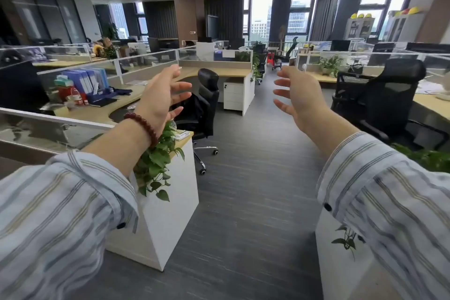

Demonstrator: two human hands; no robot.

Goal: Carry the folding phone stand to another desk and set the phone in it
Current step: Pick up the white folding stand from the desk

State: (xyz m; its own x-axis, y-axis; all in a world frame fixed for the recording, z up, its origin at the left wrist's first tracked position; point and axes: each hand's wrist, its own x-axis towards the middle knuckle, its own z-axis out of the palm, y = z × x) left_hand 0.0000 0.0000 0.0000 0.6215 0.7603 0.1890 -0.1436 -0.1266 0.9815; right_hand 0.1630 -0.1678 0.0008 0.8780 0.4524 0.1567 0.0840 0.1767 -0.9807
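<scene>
**Both hands raised and empty in office aisle, stand and phone not seen**

Head view: we see the left hand [160, 97] at about 10 o'clock from frame centre and the right hand [298, 95] at about 2 o'clock, both lifted over the grey floor [255, 190] of the aisle, palms facing each other, well apart. Left fingers [181, 86] spread and loosely curled, holding nothing. Right fingers [282, 92] also spread, holding nothing. A dark red bead bracelet [142, 124] sits on the left wrist. Striped sleeves [60, 214] cover both forearms at 7 and 4 o'clock.

We cannot find the folding phone stand or the phone; neither is in the hands, and we cannot tell whether one lies on any desk.

At 9 o'clock a wooden desk [97, 112] carries blue folders [85, 79] and a red-capped bottle [75, 96], behind a glass partition. A trailing green plant [155, 163] hangs over the white desk end panel [170, 214] at 7 o'clock. A black mesh chair [207, 102] stands just beside that desk at 11 o'clock; another black chair [384, 97] is at 3 o'clock.
</scene>
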